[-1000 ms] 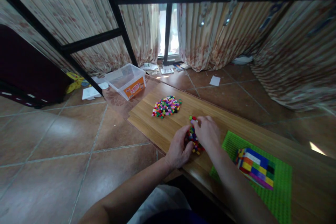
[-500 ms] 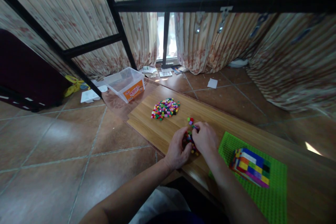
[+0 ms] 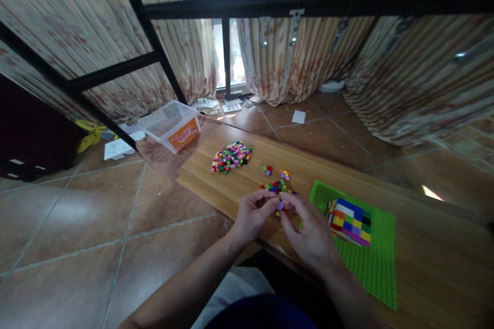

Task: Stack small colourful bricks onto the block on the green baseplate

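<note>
From where I stand: wooden table (image 3: 428, 231), running far left to near right | green baseplate (image 3: 376, 272) | left hand (image 3: 250, 217), right hand (image 3: 309, 231), fingertips pinching together | between them, over the table, lilac brick (image 3: 280, 206), too small to tell its long axis or facing

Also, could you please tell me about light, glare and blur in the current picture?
Head view: daylight bleaches the tall, narrow glass window; head view: a bright patch glares on the brown tiled floor; head view: the small purple toy brick between the bare left hand and bare right hand looks soft, without clear detail.
</note>
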`<state>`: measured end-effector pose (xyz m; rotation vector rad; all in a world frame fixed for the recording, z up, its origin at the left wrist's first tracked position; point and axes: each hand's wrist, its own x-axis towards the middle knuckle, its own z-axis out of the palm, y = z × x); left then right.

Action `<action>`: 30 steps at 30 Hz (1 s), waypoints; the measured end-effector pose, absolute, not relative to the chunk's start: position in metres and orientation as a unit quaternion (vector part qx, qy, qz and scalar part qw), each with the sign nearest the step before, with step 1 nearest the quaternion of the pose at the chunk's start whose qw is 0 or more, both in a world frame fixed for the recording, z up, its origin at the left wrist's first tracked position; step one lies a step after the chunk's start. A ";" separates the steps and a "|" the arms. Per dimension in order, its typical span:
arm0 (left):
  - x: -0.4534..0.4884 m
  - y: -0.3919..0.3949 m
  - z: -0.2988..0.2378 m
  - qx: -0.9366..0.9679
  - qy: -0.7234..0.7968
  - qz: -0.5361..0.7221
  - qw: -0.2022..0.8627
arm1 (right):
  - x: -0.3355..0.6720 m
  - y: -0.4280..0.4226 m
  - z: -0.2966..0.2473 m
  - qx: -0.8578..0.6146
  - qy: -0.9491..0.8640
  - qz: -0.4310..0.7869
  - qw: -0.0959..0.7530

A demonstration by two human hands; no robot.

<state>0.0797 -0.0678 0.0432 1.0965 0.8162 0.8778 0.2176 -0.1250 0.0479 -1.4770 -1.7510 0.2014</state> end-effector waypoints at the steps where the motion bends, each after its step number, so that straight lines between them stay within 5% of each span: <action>1: 0.080 -0.070 0.047 0.481 0.367 0.384 0.698 | 0.217 -0.129 0.048 -0.589 -0.688 0.082 0.415; 18: 0.090 -0.105 0.047 0.324 0.411 0.314 0.792 | 0.211 -0.175 0.033 -0.630 -0.580 0.145 0.495; 25: 0.087 -0.118 0.035 0.371 0.426 0.369 0.738 | 0.196 -0.183 0.030 -0.653 -0.339 0.413 0.536; 30: 0.086 -0.129 0.031 0.369 0.428 0.353 0.746 | 0.190 -0.188 0.026 -0.632 -0.263 0.473 0.555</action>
